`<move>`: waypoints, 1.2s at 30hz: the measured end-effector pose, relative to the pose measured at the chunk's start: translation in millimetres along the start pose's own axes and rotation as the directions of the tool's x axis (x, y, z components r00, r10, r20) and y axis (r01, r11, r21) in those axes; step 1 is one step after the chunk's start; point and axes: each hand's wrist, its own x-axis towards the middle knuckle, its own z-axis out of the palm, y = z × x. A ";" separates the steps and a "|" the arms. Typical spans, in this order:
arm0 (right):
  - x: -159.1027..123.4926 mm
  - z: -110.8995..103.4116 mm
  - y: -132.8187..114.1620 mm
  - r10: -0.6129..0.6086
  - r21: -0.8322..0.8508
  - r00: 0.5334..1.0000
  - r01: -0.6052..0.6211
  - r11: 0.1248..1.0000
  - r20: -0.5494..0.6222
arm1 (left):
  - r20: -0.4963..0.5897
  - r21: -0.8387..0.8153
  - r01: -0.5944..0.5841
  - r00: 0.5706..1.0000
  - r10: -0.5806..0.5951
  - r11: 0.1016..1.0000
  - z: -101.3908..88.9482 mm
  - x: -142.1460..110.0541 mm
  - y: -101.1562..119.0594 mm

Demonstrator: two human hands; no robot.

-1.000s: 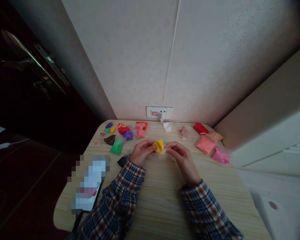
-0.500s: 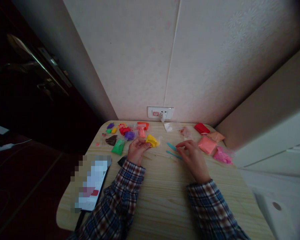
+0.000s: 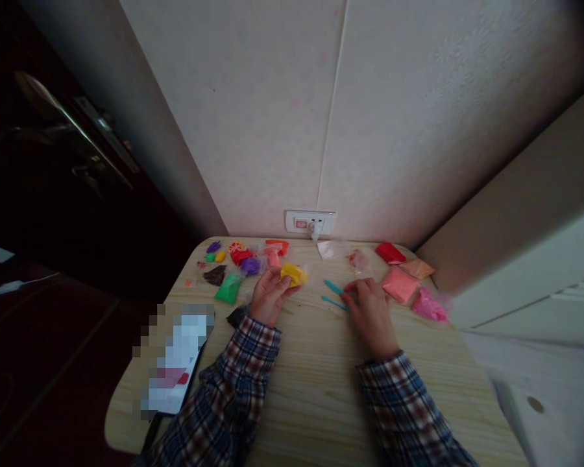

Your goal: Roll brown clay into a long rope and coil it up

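Note:
A yellow packet of modelling clay (image 3: 293,275) in a clear bag is pinched between the thumb and fingers of my left hand (image 3: 268,295), just above the table. Over two thin blue modelling tools lying side by side, my right hand (image 3: 371,311) is lowered with curled fingers. Its fingertips close on the upper blue tool (image 3: 333,287); the right ends of both are hidden under the hand. The lower blue tool (image 3: 334,303) lies just below on the wood.
Left on the table (image 3: 311,389) are green (image 3: 228,288), brown (image 3: 215,275) and purple (image 3: 250,266) clay packets, small clay fruit shapes (image 3: 215,253) and a phone (image 3: 178,370). Red (image 3: 390,253), salmon (image 3: 400,285) and pink (image 3: 431,305) packets lie right. A wall socket (image 3: 310,222) holds a plug.
My right hand has let go of the yellow packet's bag and moved right, down onto the blue tools. My left hand has drawn the yellow packet slightly left.

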 end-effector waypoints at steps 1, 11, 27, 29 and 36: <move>0.5 -1.1 0.1 -0.001 0.004 1.000 0.001 1.000 -0.005 | -0.004 -0.012 0.000 1.000 0.000 1.000 -0.6 0.3 0.0; -7.2 -6.2 -2.8 -0.121 0.014 0.985 0.121 0.993 0.119 | -0.081 -0.041 -0.043 0.996 0.039 0.998 -0.4 -0.6 5.1; -6.9 -26.6 -51.0 -0.227 0.680 0.951 0.024 0.733 0.211 | -0.027 0.182 -0.084 0.996 0.091 0.980 5.4 -5.4 -5.7; -7.8 -23.9 -53.4 -0.242 0.661 0.947 0.042 0.749 0.213 | -0.003 0.212 -0.101 0.995 0.104 0.972 4.9 -6.1 -7.9; -9.3 -18.9 -50.9 -0.224 0.606 0.957 0.070 0.792 0.183 | 0.030 0.083 -0.002 1.000 -0.001 0.997 6.0 -6.5 -7.5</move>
